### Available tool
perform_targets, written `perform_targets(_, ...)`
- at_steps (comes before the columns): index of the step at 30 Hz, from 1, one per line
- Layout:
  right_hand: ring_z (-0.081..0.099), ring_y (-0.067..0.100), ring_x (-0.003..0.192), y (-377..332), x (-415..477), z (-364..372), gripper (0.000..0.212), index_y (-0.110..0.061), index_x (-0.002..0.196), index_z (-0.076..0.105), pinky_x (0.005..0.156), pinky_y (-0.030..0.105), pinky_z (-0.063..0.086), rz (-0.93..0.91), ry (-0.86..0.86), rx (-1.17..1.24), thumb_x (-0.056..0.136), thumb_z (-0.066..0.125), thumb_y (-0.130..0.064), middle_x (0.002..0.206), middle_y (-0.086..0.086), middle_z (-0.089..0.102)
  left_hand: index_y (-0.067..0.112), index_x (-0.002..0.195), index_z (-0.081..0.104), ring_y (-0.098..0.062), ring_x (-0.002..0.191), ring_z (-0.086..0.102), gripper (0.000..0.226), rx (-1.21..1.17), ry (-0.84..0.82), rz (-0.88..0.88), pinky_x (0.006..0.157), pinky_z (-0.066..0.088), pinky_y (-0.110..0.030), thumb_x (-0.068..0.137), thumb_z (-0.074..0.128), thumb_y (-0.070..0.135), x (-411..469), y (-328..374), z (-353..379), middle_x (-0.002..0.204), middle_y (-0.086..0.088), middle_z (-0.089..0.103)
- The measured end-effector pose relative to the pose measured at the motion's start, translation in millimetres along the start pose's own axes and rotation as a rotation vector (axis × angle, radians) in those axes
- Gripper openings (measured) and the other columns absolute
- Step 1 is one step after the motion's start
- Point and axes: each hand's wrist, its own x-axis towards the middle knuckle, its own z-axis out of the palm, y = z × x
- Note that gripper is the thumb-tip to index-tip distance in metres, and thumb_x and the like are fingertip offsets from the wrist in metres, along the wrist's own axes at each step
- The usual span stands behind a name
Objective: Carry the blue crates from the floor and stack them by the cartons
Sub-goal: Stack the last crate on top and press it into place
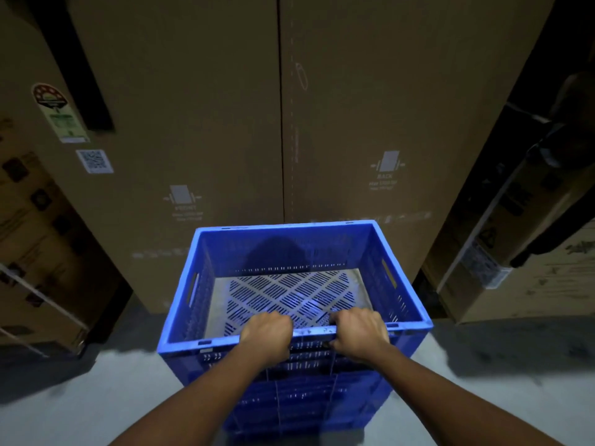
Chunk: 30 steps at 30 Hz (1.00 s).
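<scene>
Low in the centre of the frame, your left hand (267,333) and right hand (359,333) grip the near rim of the top blue crate (289,249), close together near the middle of that edge. On each hand the fingers (277,317) curl over the rim into the crate, clamped on the plastic rather than spread. The crate sits directly above the lower blue crates (306,397), which stand on the floor (80,397) just in front of the tall cartons (193,107) filling the upper half of the frame. Whether the top crate is fully seated or a little raised cannot be told from this angle.

To set it down well, line up all four corners with the crate beneath before you let the weight go. Check the far edge in particular: it lies close to the cartons and is the hardest for you to see. Holding one side only probably lets the far end dip, so lower it level and slowly, and draw your fingers out from the rim last. A side handle slot (194,289) would likely give you a steadier hold on the next carry.

The top crate holds nothing; only its slotted bottom shows, with a shadow across the far wall. What the lower crates hold is hidden.
</scene>
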Motion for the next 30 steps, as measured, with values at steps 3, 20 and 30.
perform_targets(3, 0.067, 0.025, 0.091, 5, -2, 2, 0.036, -0.029, 0.108, 0.066, 0.072, 0.031, 0.046, -0.010, 0.006, 0.020, 0.077, 0.066, -0.048, 0.093, 0.001, 0.072, 0.013, 0.100, 0.062, -0.030, 0.086, 0.064, 0.017, 0.014, -0.018, -0.025, 0.071, 0.050, -0.041, 0.085, 0.064, 0.019, -1, 6, -2, 0.094, -0.009, 0.066)
perform_targets(20, 0.064, 0.023, 0.081, 28, -10, 6, 0.048, -0.025, 0.091, 0.059, 0.061, 0.031, 0.037, -0.149, 0.027, -0.025, 0.077, 0.055, -0.071, 0.084, -0.002, 0.068, 0.017, 0.100, 0.062, -0.025, 0.086, 0.063, 0.022, -0.021, -0.003, -0.140, 0.072, 0.052, -0.037, 0.080, 0.064, 0.027, 3, 33, 1, 0.095, -0.004, 0.066)
perform_targets(30, 0.066, 0.021, 0.086, 26, -8, 7, 0.054, -0.027, 0.097, 0.061, 0.065, 0.032, 0.042, -0.140, 0.057, 0.010, 0.073, 0.055, -0.075, 0.088, -0.003, 0.069, 0.019, 0.101, 0.061, -0.027, 0.092, 0.064, 0.026, -0.054, 0.065, -0.131, 0.076, 0.050, -0.037, 0.079, 0.065, 0.031, 1, 32, 1, 0.100, -0.004, 0.068)
